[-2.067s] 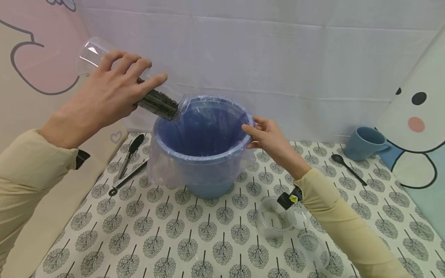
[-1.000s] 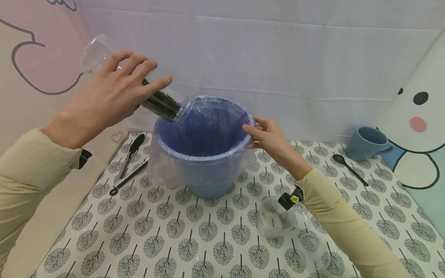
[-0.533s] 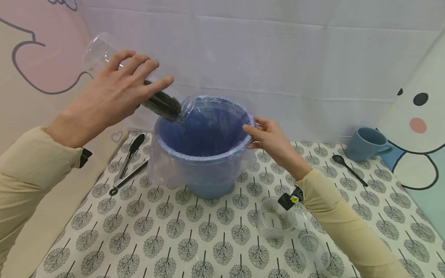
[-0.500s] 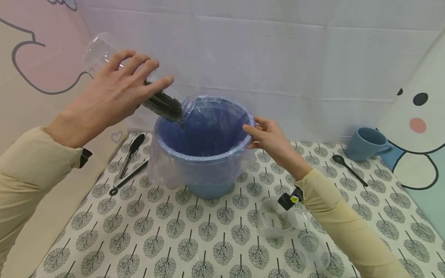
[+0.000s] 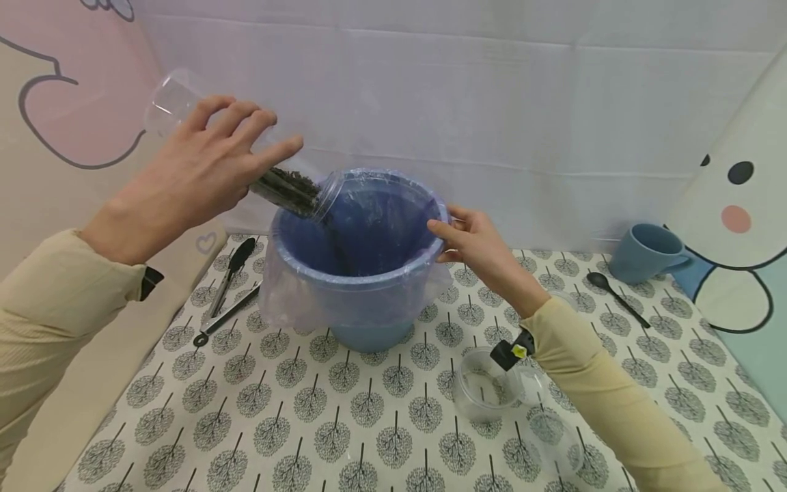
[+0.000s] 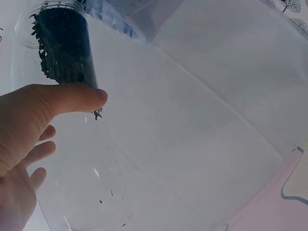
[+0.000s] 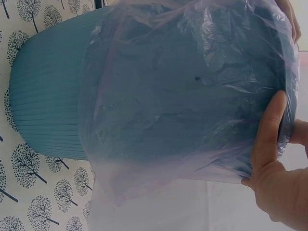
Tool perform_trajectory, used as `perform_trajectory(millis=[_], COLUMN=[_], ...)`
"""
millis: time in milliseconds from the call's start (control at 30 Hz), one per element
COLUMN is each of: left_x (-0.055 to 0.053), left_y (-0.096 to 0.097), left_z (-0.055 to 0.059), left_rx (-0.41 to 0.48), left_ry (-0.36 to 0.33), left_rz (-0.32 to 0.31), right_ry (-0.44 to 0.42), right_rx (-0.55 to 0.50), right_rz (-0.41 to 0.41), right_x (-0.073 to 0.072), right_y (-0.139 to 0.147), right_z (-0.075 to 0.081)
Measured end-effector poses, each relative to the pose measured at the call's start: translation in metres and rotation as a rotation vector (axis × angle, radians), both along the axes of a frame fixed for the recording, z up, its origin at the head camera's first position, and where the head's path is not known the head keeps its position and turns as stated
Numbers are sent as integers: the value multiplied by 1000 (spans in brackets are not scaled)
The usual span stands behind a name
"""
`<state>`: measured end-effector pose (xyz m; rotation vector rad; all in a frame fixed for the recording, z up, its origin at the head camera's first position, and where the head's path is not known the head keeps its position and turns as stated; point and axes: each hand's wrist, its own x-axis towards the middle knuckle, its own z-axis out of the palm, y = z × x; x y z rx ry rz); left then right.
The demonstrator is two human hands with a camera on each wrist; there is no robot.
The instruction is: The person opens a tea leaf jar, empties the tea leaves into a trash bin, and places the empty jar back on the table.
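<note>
In the head view my left hand grips a clear plastic jar, tilted mouth-down over a blue bin. Dark dried leaves, like loose tea, lie along the jar's lower side, and a dark stream of them falls from its mouth into the bin. A thin purple-tinted bag lines the bin and folds over its rim. My right hand holds the bin's right rim through the bag. In the left wrist view, the thumb presses along the jar and a few bits cling farther down its wall.
Tongs lie left of the bin. On the right are a blue mug and a black spoon. A clear tub with residue stands by my right forearm, near a clear lid. White cloth hangs behind.
Dark leaves now pour from the jar's mouth in a stream, where a second ago none fell. The jar's base has dipped slightly since half a second ago. My right hand stays on the rim.
</note>
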<state>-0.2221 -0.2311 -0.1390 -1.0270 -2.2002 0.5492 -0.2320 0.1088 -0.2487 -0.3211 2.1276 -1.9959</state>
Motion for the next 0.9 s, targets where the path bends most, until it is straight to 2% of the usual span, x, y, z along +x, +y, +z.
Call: perform_trajectory(millis=[167,333,600,900], left_x=[-1,-2,-2,0], left_y=[-2,-2,1,5], left_z=[-2,-4,-2,0], left_rx=[30,40,-21,-43], left_ry=[-19,0,37,19], left_rz=[-12,-37,-26,-17], right_ry=[1,4,2,-3], right_rx=[-2,-10,-14,-11], right_rz=[0,3,3,5], right_x=[0,0,1,2], right_y=[0,1,1,0], right_z=[0,-1,0,0])
